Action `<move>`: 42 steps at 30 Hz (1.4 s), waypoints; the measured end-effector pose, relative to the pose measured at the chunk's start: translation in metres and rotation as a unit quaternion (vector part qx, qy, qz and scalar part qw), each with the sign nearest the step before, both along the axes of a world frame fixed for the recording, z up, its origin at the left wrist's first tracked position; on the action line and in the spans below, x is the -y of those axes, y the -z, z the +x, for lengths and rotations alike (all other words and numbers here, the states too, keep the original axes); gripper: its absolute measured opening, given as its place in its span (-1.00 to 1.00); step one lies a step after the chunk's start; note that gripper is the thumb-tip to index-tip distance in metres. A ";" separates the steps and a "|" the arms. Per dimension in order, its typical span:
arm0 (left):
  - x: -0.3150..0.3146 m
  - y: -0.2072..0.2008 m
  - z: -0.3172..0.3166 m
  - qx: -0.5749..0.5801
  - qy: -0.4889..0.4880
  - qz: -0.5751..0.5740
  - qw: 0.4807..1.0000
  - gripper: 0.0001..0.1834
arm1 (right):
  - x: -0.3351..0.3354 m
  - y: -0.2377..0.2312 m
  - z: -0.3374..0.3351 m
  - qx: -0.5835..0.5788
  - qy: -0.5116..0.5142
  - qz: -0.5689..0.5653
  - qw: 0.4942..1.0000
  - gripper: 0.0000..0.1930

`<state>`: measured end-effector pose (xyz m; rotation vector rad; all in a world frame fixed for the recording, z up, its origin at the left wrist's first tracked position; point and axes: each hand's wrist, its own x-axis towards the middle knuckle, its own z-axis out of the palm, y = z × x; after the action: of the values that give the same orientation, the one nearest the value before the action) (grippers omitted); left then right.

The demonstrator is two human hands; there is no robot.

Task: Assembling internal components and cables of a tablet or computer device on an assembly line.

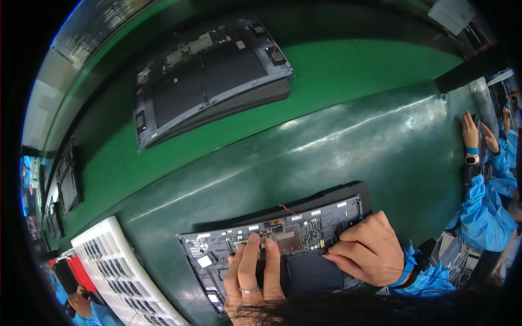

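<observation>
In front of me lies an opened tablet-like device (304, 271), its circuit board (311, 234) and dark battery exposed, resting on a black pad (356, 189). Flat across the board's left part, my left hand (253, 271) has its fingers stretched out and apart, a ring on one of them. At the board's right end, my right hand (370, 250) pinches with thumb and forefinger close to the components; whatever is between the fingertips is too small to make out. A short red wire (286, 209) sticks up past the device's far edge.
A white foam tray (117, 231) with several small black parts stands at left. Beyond the worktable, a green belt (348, 70) carries a similar opened device (206, 81) on a black pad and more at far left (69, 182). Co-workers' hands (472, 130) show at right and lower left.
</observation>
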<state>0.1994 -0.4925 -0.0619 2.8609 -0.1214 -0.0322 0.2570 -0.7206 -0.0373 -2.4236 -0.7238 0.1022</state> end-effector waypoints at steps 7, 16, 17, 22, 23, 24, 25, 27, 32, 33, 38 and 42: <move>-0.005 0.013 -0.008 0.045 0.035 0.036 0.998 -0.45 | 0.001 0.006 0.021 0.007 0.014 -0.019 1.000 -0.72; -0.003 0.024 -0.016 0.099 0.067 0.084 0.989 -0.36 | 0.006 0.003 0.026 0.021 -0.055 -0.007 0.998 -0.54; 0.009 0.030 -0.007 0.098 0.074 0.080 0.989 -0.36 | 0.012 0.003 0.026 -0.023 -0.034 -0.026 0.999 -0.55; -0.001 -0.065 0.026 -0.148 -0.013 -0.024 0.989 -0.42 | -0.018 -0.062 0.007 0.006 -0.040 -0.130 0.991 -0.46; -0.015 -0.076 0.043 -0.148 0.025 -0.093 0.984 -0.46 | -0.013 -0.067 -0.005 -0.010 -0.055 -0.129 0.990 -0.40; -0.032 -0.093 0.058 -0.151 0.062 -0.157 0.974 -0.49 | -0.008 -0.072 -0.015 0.017 -0.063 -0.118 0.991 -0.40; -0.052 -0.093 0.076 -0.195 0.018 -0.292 0.936 -0.60 | 0.002 -0.058 -0.028 0.021 -0.064 -0.115 0.991 -0.39; -0.102 -0.068 0.120 -0.018 -0.068 -0.389 0.918 -0.59 | 0.010 -0.044 -0.047 0.031 -0.067 -0.099 0.992 -0.37; -0.182 0.017 0.144 0.069 -0.175 -0.036 0.981 0.06 | 0.029 0.006 -0.074 0.043 -0.072 -0.066 0.994 -0.29; -0.176 0.030 0.158 0.139 -0.149 -0.069 0.977 -0.05 | 0.037 0.002 -0.082 0.062 -0.062 -0.072 0.994 -0.23; -0.154 0.009 0.173 0.196 -0.131 -0.202 0.951 -0.23 | 0.019 -0.009 -0.082 0.037 -0.035 -0.072 0.996 -0.17; -0.156 -0.035 0.159 0.262 -0.148 -0.265 0.916 -0.29 | -0.014 -0.030 -0.029 0.066 -0.055 -0.036 0.996 -0.27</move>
<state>0.3585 -0.3369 -0.0272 2.2452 0.1761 0.7173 0.2279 -0.7062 -0.0075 -2.4765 -0.9287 0.0118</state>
